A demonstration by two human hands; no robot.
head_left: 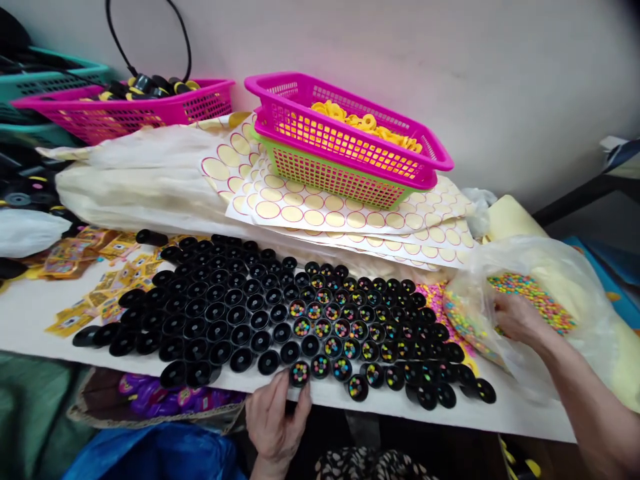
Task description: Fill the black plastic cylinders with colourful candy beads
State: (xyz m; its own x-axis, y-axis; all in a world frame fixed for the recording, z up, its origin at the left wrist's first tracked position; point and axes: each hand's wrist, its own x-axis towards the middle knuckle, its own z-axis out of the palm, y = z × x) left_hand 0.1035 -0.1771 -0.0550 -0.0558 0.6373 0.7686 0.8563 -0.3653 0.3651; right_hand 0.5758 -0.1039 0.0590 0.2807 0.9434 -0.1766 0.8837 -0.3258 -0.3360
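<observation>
My left hand (pixel 276 417) is at the table's front edge, thumb and fingers closed around a small black cup (pixel 300 375) with multicoloured beads in it. My right hand (pixel 517 319) reaches into the mouth of a clear plastic bag (pixel 565 263) of multicoloured beads (pixel 535 300). Its fingers are bent together, and their tips are partly hidden, so what they hold does not show. Rows of black cups (pixel 235 315) cover the middle of the table. Those on the right hold beads; many on the left show bare bottoms.
Behind the cups, a pink basket (pixel 350 143) of yellow rings sits in a green basket on sticker sheets (pixel 295 213). Another pink basket (pixel 125 117) holds black and yellow parts. Yellow packets (pixel 110 287) lie at left. Below are purple packets (pixel 175 397) and a blue bag (pixel 155 453).
</observation>
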